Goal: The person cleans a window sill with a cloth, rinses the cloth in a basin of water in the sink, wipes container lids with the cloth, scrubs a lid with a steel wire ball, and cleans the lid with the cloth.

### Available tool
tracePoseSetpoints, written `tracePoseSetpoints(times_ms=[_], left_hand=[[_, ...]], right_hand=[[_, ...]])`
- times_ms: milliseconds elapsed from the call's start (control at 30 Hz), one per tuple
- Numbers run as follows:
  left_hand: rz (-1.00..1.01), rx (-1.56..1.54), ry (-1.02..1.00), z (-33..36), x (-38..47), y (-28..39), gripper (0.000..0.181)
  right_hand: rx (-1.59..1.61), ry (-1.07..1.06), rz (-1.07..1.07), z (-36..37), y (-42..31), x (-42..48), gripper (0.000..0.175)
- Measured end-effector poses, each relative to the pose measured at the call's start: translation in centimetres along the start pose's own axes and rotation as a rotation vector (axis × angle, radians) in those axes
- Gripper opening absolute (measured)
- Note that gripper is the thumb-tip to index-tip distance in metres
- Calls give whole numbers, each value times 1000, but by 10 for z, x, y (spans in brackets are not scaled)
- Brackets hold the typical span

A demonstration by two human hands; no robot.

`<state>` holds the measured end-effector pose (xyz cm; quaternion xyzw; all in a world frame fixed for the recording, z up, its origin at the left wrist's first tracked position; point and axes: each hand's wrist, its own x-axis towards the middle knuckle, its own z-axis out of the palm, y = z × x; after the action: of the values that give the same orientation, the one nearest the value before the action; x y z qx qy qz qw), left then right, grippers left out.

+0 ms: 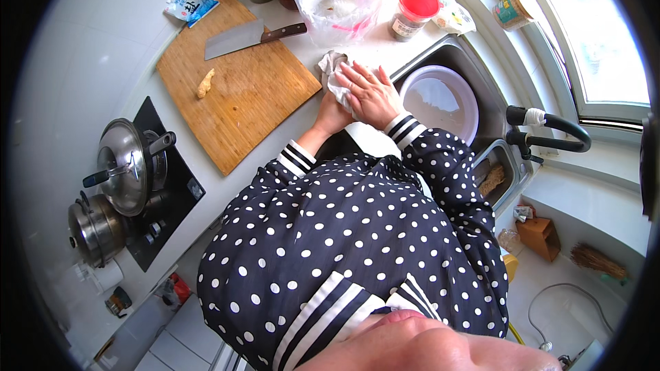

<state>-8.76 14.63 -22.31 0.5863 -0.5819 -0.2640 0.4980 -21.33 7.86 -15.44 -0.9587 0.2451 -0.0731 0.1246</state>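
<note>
A whitish crumpled cloth (337,80) is pressed between my two hands, over the counter edge between the cutting board and the sink. My left hand (331,113) lies beneath it, partly hidden by the cloth and the other hand. On top, my right hand (370,94) rests with its fingers extended over the cloth. Left of them, a wooden cutting board (247,93) bears a piece of ginger root (205,84) and a cleaver (234,39) with a brown handle, which points towards a clear plastic bag (337,5).
A basin of water (440,100) sits in the metal sink (464,56), near a black faucet (551,131). A lidded wok (124,165) and a steel pot (95,229) stand at the left. A red-lidded jar (414,13) and a blue-white packet (190,4) are at the back.
</note>
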Motion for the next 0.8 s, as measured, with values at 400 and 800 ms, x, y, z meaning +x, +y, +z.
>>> tracePoseSetpoints(times_ms=[400, 800], left_hand=[[-54, -41, 45, 3, -8, 5, 106], [53, -37, -76, -5, -2, -6, 105]], right_hand=[[530, 352, 826, 17, 121, -55, 29], [220, 186, -134, -16, 5, -13, 30]])
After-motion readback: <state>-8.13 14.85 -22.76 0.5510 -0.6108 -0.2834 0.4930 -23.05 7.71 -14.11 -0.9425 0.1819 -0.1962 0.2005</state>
